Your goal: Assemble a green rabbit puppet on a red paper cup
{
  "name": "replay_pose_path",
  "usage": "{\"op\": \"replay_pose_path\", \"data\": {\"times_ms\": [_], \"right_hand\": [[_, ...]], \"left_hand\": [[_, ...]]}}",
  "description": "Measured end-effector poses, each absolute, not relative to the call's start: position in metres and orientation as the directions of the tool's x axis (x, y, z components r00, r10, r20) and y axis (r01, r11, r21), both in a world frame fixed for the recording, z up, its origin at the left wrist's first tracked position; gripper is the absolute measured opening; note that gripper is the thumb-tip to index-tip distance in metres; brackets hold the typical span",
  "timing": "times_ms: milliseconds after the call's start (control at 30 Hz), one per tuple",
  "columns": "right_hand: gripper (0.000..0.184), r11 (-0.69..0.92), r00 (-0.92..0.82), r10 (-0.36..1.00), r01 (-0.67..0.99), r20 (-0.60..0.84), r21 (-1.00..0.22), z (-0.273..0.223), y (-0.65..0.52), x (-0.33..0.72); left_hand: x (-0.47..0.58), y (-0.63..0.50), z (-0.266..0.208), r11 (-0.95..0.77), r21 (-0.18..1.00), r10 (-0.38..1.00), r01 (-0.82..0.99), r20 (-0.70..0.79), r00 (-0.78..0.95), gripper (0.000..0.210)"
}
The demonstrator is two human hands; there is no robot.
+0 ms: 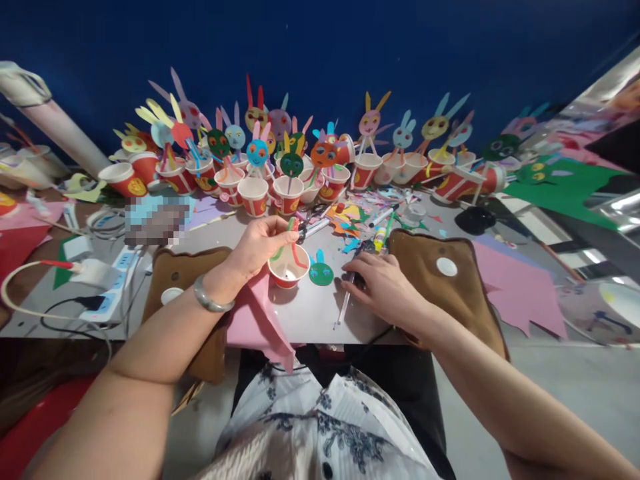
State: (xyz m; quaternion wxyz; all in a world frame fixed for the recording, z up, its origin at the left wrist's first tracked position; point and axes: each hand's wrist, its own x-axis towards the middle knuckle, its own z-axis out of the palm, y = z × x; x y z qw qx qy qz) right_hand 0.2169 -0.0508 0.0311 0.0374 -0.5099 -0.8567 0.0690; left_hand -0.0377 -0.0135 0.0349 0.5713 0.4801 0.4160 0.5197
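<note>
In front of me stands a red and white paper cup (289, 275) with green and red paper strips (300, 257) rising from it. My left hand (265, 248) pinches the strips at their upper end, just above the cup's rim. A green paper rabbit head (321, 269) with a blue eye area lies flat to the right of the cup. My right hand (377, 283) is low over the table, thumb and fingers closed around a clear-barrelled pen (343, 308) whose tip points toward me. A dark object (365, 248) shows beyond its fingers, too hidden to name.
Several cups with paper rabbits (257, 152) line the back by the blue wall. Paper scraps (350, 217) and pens lie before them. Brown cushions (443, 280) flank my work spot; pink paper (260, 320) overhangs the edge. A power strip (113, 293) with cables is left.
</note>
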Motion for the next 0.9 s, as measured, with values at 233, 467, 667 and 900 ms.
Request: {"op": "replay_pose_path", "data": {"times_ms": [233,467,667,900], "right_hand": [[0.026,0.408,-0.399,0.886,0.913,-0.237,-0.009,0.032,-0.016,0.167],[0.026,0.334,-0.324,0.905,0.943,-0.274,-0.013,0.029,-0.009,0.156],[0.029,0.297,-0.314,0.922,0.949,-0.225,-0.108,0.025,-0.005,0.156],[0.027,0.281,-0.315,0.948,0.890,-0.040,-0.360,0.031,-0.008,0.173]], "left_hand": [[-0.037,-0.013,0.032,0.004,0.983,0.993,-0.186,0.018,0.114,0.025],[-0.036,-0.013,0.031,-0.014,0.979,0.991,-0.205,0.042,0.131,0.029],[-0.035,-0.013,0.029,0.002,0.963,0.990,-0.268,0.036,0.136,0.030],[-0.033,-0.014,0.032,0.032,0.950,0.988,-0.310,0.016,0.151,0.029]]}}
